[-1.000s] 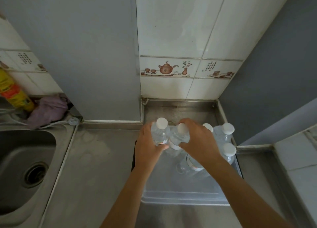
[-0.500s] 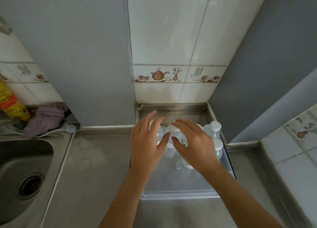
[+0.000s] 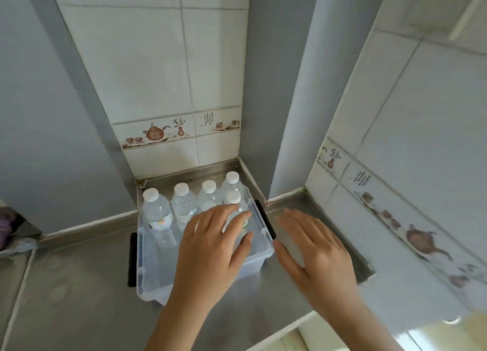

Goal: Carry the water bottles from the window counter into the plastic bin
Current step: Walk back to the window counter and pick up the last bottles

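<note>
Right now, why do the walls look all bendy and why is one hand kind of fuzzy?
Head view: the wide lens bends the tiled walls so they lean outward; the right hand is smeared by motion blur, the left hand less so; the bottles in the plastic bin stay fairly sharp; soft daylight, with bright glare at the bottom right corner.

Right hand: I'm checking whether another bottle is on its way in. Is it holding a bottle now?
No, the right hand is open and empty, spread over the steel counter beside the plastic bin.
</note>
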Tool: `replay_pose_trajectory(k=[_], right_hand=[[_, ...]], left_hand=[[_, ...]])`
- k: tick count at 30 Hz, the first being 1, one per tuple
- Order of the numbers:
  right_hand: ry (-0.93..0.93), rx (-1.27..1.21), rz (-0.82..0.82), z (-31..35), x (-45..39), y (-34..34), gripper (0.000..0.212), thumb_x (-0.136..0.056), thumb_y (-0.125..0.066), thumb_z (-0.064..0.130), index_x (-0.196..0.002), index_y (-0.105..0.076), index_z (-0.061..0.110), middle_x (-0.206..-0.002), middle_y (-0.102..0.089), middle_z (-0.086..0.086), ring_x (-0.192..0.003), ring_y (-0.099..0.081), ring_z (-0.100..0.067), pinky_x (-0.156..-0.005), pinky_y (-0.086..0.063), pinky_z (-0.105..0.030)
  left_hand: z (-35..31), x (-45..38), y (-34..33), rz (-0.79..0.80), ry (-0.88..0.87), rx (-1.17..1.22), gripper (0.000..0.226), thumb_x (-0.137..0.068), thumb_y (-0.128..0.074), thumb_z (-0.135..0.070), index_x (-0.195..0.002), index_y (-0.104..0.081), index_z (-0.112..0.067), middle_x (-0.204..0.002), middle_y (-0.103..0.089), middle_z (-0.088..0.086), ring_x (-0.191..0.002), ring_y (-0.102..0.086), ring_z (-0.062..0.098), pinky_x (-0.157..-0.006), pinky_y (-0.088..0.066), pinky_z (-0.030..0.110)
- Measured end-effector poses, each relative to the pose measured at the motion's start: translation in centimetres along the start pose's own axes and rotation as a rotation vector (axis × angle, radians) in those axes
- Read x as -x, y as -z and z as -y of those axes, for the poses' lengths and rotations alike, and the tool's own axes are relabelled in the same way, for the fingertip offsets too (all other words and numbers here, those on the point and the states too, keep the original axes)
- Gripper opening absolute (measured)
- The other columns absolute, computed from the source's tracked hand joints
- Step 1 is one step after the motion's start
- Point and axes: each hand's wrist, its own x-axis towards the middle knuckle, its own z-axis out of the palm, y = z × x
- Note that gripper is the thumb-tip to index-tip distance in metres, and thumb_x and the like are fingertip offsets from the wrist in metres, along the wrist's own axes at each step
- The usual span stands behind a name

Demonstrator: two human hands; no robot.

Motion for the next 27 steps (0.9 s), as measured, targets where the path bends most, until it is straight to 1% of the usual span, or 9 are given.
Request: replay_pose_trajectory(k=[3,6,10,12,15,17,20,22,27], right_hand=[[-0.115,0.057,-0.022,-1.9,4.4,4.0,0.035,-0.090,-0.052,0.039,-0.117,-0.066,0.021,-0.125,-0.064,0.004,-0.114,-0.059,-0.017,-0.089,-0.047,-0.027],[-0.230,0.111,-0.037,-3.8,9.0,7.8,0.041,-0.090,-0.050,0.043,-0.122,-0.064,0.022,-0.128,-0.063,0.004,-0.117,-0.058,-0.016,-0.090,-0.048,-0.031],[-0.369,0.182,-0.104,-5.7,15.6,13.0,0.044,-0.092,-0.046,0.047,-0.125,-0.062,0.024,-0.131,-0.061,0.006,-0.121,-0.053,-0.015,-0.096,-0.046,-0.034],[-0.437,0.212,-0.142,-6.4,19.1,15.4,0.045,-0.093,-0.043,0.049,-0.126,-0.062,0.024,-0.132,-0.061,0.006,-0.123,-0.052,-0.015,-0.096,-0.047,-0.036],[-0.532,0.238,-0.172,-7.1,23.8,18.4,0.047,-0.093,-0.041,0.049,-0.127,-0.061,0.023,-0.135,-0.059,0.004,-0.124,-0.055,-0.020,-0.093,-0.051,-0.041],[-0.593,0.270,-0.182,-7.4,26.6,20.2,0.048,-0.094,-0.039,0.050,-0.129,-0.059,0.024,-0.136,-0.057,0.005,-0.124,-0.054,-0.020,-0.092,-0.051,-0.040],[-0.676,0.297,-0.226,-7.7,30.1,22.6,0.048,-0.093,-0.039,0.050,-0.129,-0.059,0.024,-0.137,-0.056,0.006,-0.124,-0.053,-0.018,-0.093,-0.049,-0.038],[-0.730,0.319,-0.263,-8.0,32.2,24.1,0.048,-0.093,-0.041,0.049,-0.129,-0.059,0.024,-0.139,-0.055,0.006,-0.125,-0.051,-0.017,-0.095,-0.049,-0.040],[-0.872,0.389,-0.351,-9.5,36.6,27.2,0.045,-0.093,-0.041,0.044,-0.130,-0.057,0.023,-0.139,-0.055,0.002,-0.128,-0.047,-0.018,-0.098,-0.047,-0.050]], left_hand=[[-5.6,0.2,-0.9,0.038,-0.089,0.078,0.039,-0.093,-0.049,-0.042,-0.120,-0.069,-0.021,-0.121,-0.068,-0.002,-0.111,-0.061,0.018,-0.090,-0.048,0.036],[-11.3,0.9,-1.8,0.094,-0.195,0.162,0.042,-0.094,-0.048,-0.044,-0.123,-0.068,-0.022,-0.124,-0.066,-0.003,-0.113,-0.060,0.016,-0.093,-0.045,0.035],[-18.8,2.7,-2.5,0.161,-0.311,0.234,0.047,-0.094,-0.046,-0.049,-0.127,-0.066,-0.021,-0.128,-0.066,-0.002,-0.116,-0.062,0.017,-0.093,-0.051,0.038],[-22.3,3.9,-2.8,0.178,-0.345,0.257,0.049,-0.095,-0.044,-0.050,-0.128,-0.066,-0.021,-0.128,-0.067,-0.001,-0.117,-0.063,0.019,-0.094,-0.054,0.041],[-27.4,5.9,-3.0,0.204,-0.416,0.287,0.057,-0.101,-0.028,-0.055,-0.127,-0.066,-0.021,-0.128,-0.068,0.001,-0.116,-0.065,0.022,-0.095,-0.053,0.046],[-30.7,7.2,-3.1,0.219,-0.469,0.309,0.063,-0.101,-0.021,-0.057,-0.126,-0.067,-0.021,-0.126,-0.070,0.002,-0.113,-0.067,0.023,-0.094,-0.052,0.047],[-34.8,8.8,-3.3,0.260,-0.527,0.335,0.052,-0.095,-0.039,-0.056,-0.127,-0.066,-0.025,-0.128,-0.069,-0.001,-0.115,-0.066,0.020,-0.098,-0.048,0.044],[-37.3,9.5,-3.6,0.276,-0.590,0.346,0.049,-0.092,-0.047,-0.054,-0.129,-0.064,-0.027,-0.130,-0.067,-0.004,-0.118,-0.063,0.017,-0.099,-0.047,0.042],[-43.4,10.1,-4.7,0.294,-0.758,0.414,0.048,-0.092,-0.046,-0.051,-0.130,-0.062,-0.026,-0.129,-0.065,-0.006,-0.120,-0.060,0.015,-0.099,-0.049,0.041]])
